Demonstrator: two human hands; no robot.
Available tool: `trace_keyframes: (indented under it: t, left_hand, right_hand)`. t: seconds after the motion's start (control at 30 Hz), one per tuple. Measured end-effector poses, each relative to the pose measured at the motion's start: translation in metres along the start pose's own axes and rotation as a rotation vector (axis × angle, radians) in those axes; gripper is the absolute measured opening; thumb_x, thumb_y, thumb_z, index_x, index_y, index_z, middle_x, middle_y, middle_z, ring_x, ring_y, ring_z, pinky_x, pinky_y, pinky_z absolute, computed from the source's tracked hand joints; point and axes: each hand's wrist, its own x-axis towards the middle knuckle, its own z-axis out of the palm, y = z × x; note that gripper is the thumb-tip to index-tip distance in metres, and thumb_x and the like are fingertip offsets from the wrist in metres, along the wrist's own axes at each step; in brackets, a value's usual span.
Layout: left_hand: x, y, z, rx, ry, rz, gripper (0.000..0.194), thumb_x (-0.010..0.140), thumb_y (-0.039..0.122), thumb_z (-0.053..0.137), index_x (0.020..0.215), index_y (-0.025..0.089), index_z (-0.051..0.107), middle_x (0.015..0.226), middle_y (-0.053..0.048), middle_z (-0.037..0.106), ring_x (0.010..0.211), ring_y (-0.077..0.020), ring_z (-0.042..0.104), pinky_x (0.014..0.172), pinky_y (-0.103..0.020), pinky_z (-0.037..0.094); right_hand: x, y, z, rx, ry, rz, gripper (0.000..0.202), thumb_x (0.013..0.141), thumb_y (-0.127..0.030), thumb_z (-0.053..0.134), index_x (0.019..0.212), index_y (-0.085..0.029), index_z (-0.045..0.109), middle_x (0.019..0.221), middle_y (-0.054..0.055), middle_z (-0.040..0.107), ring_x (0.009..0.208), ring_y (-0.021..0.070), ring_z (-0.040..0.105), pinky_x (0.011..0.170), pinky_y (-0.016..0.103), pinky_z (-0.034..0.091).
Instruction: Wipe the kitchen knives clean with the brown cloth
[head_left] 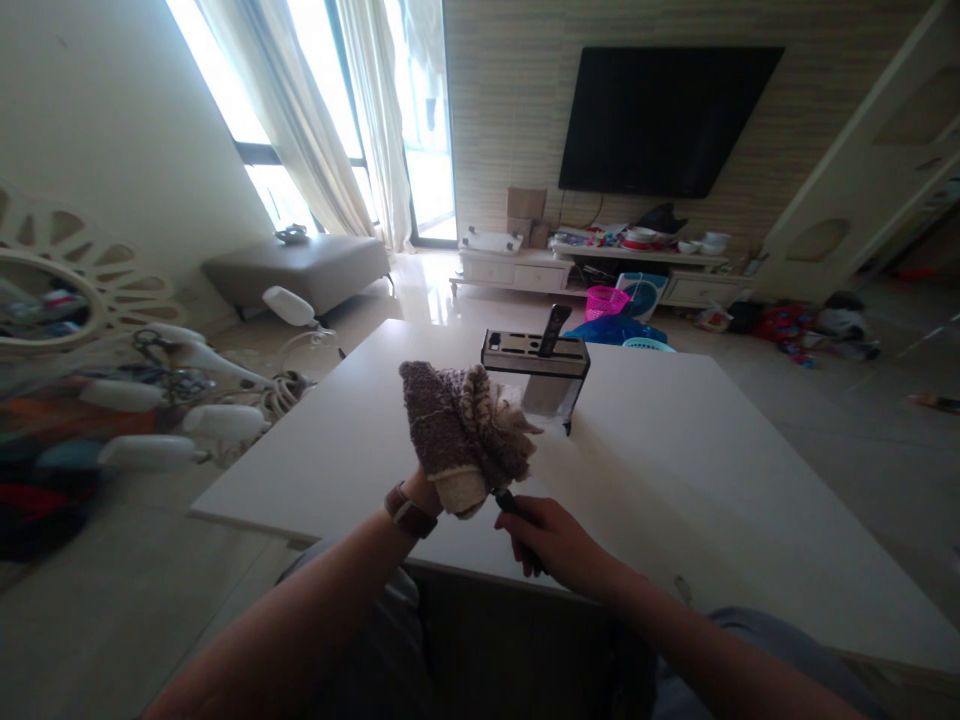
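A bunched brown and cream cloth point(457, 425) is held up over the near part of the white table point(660, 450). My left hand point(424, 490) is closed around it from below, its fingers mostly hidden by the folds. My right hand point(555, 540) grips the black handle of a knife point(507, 500); the blade runs into the cloth and is largely covered. Just beyond the cloth stands a metal knife block point(536, 370) with dark edges. One black-handled knife point(555, 328) sits upright in its top slots.
Past the table's far edge are a blue plastic bag point(615, 330) and a pink basket point(606, 302). A lamp with several white shades point(225, 420) lies left of the table. A low TV cabinet point(517, 268) and a grey bench point(300, 270) stand farther back.
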Motion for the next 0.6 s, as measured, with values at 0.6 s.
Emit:
trace_keyframes:
  t: [0.6]
  left_hand:
    - [0.017, 0.053, 0.031, -0.090, 0.271, 0.195, 0.061, 0.103, 0.057, 0.037, 0.143, 0.016, 0.058, 0.116, -0.015, 0.077, 0.116, -0.0369, 0.067, 0.097, -0.057, 0.053]
  right_hand:
    - [-0.008, 0.003, -0.008, -0.068, 0.021, -0.016, 0.028, 0.094, -0.044, 0.053, 0.087, -0.018, 0.061, 0.058, -0.004, 0.055, 0.046, 0.0111, 0.051, 0.046, 0.024, 0.039]
